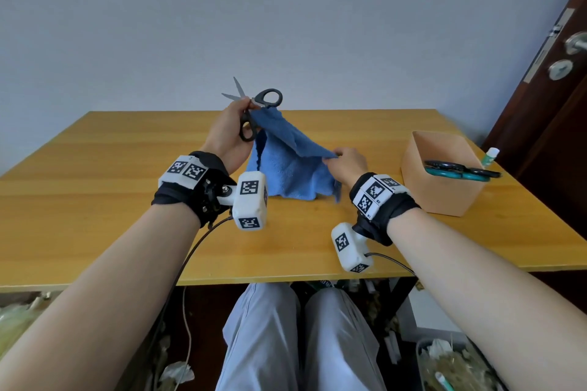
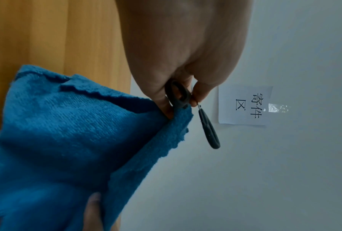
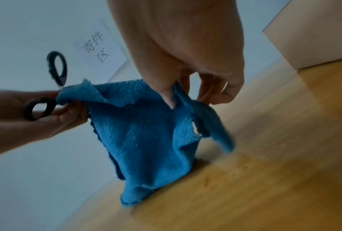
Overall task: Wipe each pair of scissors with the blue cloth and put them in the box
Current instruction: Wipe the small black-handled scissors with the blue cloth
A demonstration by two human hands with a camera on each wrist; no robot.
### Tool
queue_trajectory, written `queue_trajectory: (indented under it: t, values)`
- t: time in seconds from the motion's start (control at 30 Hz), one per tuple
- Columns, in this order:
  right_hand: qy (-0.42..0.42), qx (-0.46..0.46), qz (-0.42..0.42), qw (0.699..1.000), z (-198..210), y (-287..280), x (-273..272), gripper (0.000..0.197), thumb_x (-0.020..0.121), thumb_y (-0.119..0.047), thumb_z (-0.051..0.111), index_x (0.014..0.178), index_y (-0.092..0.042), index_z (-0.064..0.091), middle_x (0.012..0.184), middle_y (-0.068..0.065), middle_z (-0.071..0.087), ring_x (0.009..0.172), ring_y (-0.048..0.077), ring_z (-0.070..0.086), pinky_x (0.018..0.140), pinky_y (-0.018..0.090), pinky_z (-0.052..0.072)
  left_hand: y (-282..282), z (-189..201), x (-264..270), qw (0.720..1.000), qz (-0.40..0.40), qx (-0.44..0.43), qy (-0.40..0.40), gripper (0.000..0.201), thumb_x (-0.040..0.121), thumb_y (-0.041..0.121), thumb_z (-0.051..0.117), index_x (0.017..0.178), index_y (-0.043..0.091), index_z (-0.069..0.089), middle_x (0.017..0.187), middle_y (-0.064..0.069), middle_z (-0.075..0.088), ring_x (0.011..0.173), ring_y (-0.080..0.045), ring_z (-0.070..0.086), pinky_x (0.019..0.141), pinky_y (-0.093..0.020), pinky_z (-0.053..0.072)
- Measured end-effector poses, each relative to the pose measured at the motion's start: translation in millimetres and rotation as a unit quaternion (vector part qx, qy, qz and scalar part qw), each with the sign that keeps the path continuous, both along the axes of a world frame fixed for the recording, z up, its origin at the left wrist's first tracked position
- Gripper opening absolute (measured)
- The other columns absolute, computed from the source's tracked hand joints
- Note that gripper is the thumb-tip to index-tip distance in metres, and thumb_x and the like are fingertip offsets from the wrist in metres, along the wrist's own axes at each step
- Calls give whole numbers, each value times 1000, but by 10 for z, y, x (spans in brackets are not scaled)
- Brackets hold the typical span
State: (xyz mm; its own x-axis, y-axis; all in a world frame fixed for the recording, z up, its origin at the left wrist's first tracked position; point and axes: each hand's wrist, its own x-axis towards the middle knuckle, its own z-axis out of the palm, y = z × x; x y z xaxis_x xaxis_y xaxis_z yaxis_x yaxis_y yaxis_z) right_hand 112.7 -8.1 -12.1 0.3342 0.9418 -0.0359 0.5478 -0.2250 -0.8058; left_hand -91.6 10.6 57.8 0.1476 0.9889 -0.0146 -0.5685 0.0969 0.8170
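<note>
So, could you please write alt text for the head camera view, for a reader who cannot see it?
The left hand holds black scissors, blades open, and one corner of a blue cloth above a wooden table, while the right hand pinches another corner. To the right, a cardboard box already holds scissors.

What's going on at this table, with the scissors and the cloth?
A person seated at a wooden table is cleaning scissors. The left hand holds up a black-handled pair of scissors with blades open, and also grips one corner of a blue cloth. The right hand pinches another edge of the cloth, whose lower part hangs down to the table. A cardboard box to the right already holds at least one teal-handled pair of scissors.
</note>
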Motion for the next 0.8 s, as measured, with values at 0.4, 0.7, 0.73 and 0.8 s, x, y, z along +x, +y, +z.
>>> queue_trajectory:
  t: [0.4,0.7,0.73,0.8]
  values:
    - [256,283,-195,903,143,80,26,26,83,6,57,94,-16,62,90,0,65,89,21,67,80,43,60,34,-153,-93,988,33,-67,135,30,101,12,44,73,14,52,73,0,56,65,-10,51,58,-20,39]
    - [286,286,-95,910,143,-15,-61,30,85,1,55,89,-23,73,68,-8,63,62,10,56,59,30,50,-69,-597,-119,942,-37,-26,334,20,105,23,51,91,14,61,80,2,64,70,-12,55,64,-24,41]
    - [303,268,-75,912,163,-35,-73,26,87,0,55,93,-19,71,67,-5,61,57,11,54,55,27,47,-86,-591,-115,946,-45,-11,320,19,105,22,51,91,13,61,78,1,64,66,-11,55,62,-23,40]
    - [321,225,-35,919,172,-48,-95,21,90,-1,54,99,-12,70,69,1,62,55,12,55,52,25,46,-113,-584,-112,949,-58,13,311,17,104,22,54,93,10,62,73,1,59,57,-8,52,60,-23,38]
